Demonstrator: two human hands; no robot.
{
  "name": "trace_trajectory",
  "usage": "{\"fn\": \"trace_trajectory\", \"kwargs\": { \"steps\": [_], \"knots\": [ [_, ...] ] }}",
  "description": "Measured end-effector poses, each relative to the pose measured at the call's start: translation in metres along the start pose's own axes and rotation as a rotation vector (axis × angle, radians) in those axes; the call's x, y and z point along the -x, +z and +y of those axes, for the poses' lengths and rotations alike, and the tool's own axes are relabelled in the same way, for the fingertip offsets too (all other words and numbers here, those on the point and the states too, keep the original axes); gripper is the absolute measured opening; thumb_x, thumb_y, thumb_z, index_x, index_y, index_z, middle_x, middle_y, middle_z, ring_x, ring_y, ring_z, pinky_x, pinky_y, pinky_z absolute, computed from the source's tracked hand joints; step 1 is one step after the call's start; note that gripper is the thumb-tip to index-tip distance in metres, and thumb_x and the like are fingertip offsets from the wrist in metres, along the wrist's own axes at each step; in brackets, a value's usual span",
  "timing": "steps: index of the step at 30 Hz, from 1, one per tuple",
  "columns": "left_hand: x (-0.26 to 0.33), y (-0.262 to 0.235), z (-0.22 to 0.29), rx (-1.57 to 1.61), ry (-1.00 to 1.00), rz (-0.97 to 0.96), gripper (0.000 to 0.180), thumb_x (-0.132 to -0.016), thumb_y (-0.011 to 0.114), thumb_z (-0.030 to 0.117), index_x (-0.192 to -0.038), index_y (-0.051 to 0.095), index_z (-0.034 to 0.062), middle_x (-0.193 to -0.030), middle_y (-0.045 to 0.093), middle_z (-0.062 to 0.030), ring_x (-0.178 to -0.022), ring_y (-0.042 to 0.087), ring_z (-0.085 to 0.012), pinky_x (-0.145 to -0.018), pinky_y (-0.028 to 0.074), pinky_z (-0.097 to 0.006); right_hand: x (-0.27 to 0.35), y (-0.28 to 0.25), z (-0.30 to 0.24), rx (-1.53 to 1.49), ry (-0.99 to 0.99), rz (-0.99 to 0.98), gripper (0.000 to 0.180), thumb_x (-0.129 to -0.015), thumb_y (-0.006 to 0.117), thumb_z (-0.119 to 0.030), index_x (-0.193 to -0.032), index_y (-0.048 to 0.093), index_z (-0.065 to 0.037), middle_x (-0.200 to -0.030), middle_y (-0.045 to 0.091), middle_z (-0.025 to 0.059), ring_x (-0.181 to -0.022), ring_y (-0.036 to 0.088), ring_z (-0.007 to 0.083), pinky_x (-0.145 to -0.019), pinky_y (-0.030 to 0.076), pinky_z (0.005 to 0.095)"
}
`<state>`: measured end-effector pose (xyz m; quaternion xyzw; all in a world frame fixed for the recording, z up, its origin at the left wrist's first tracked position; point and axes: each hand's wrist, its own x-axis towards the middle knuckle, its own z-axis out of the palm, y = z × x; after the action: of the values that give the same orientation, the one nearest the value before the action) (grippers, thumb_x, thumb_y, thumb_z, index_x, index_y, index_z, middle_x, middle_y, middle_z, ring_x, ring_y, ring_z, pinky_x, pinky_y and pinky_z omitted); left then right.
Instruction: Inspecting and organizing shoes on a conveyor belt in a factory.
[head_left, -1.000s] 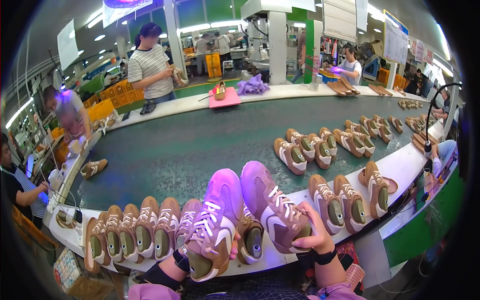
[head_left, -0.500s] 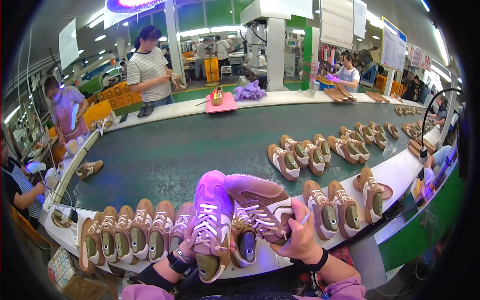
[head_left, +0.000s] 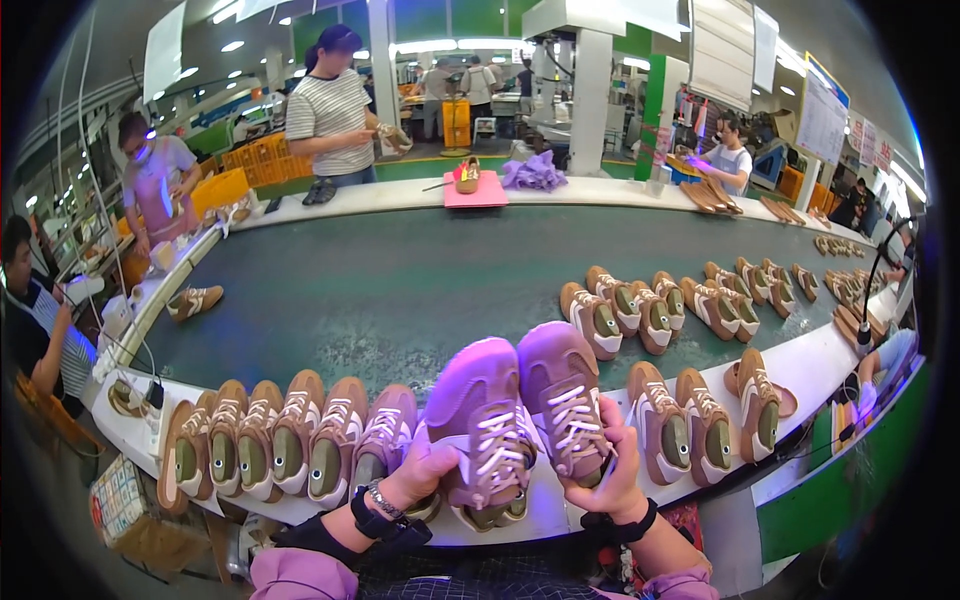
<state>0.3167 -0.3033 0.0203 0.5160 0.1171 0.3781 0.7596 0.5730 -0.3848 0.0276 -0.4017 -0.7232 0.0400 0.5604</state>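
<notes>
Side by side above the near ledge, I hold two brown sneakers with white laces, toes pointing up and away. My left hand (head_left: 420, 472) is closed round the side of the left sneaker (head_left: 470, 395). Around the heel end of the right sneaker (head_left: 556, 375) my right hand (head_left: 618, 475) is closed, its fingers along the outer side. The held pair touches or nearly touches along the inner edges. Behind their heels, olive shoe linings (head_left: 490, 515) partly show; which shoe they belong to I cannot tell.
A row of sneakers (head_left: 298, 425) lines the white ledge (head_left: 130, 420) on my left; several more (head_left: 657, 425) stand on my right. Beyond runs a dark green belt (head_left: 400, 270) carrying sneakers (head_left: 650, 315). A pink board (head_left: 490, 190) lies on the far ledge. Co-workers (head_left: 335, 115) stand around.
The right sneaker has turned from lying sideways to upright beside the left one. The left sneaker has tilted and moved right. The thin stick seen in my right hand no longer shows.
</notes>
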Motion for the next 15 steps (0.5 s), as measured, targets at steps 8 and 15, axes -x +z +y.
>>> {"fn": "trace_trajectory", "kwargs": {
  "steps": [8, 15],
  "knots": [
    [-0.002, 0.006, 0.005, -0.154, 0.182, 0.086, 0.087, -0.081, 0.068, 0.046, -0.141, 0.028, -0.0025, -0.138, 0.042, -0.0144, -0.127, 0.042, -0.0239, -0.108, 0.031, -0.039, 0.010, 0.014, -0.006, -0.337, 0.255, -0.034, 0.070, -0.057, 0.078, -0.011, -0.107, 0.031, -0.002, -0.135, 0.035, 0.0329, -0.123, 0.045, 0.0345, -0.103, 0.035, 0.0407],
    [0.002, 0.003, -0.001, -0.172, 0.153, 0.086, 0.084, -0.082, 0.067, 0.046, -0.140, 0.031, -0.0028, -0.135, 0.046, -0.0138, -0.125, 0.044, -0.0229, -0.106, 0.033, -0.038, 0.017, 0.019, -0.003, -0.374, 0.297, -0.022, 0.070, -0.056, 0.079, -0.012, -0.107, 0.032, -0.001, -0.136, 0.034, 0.0332, -0.122, 0.045, 0.0332, -0.104, 0.034, 0.0401]
  ]
}}
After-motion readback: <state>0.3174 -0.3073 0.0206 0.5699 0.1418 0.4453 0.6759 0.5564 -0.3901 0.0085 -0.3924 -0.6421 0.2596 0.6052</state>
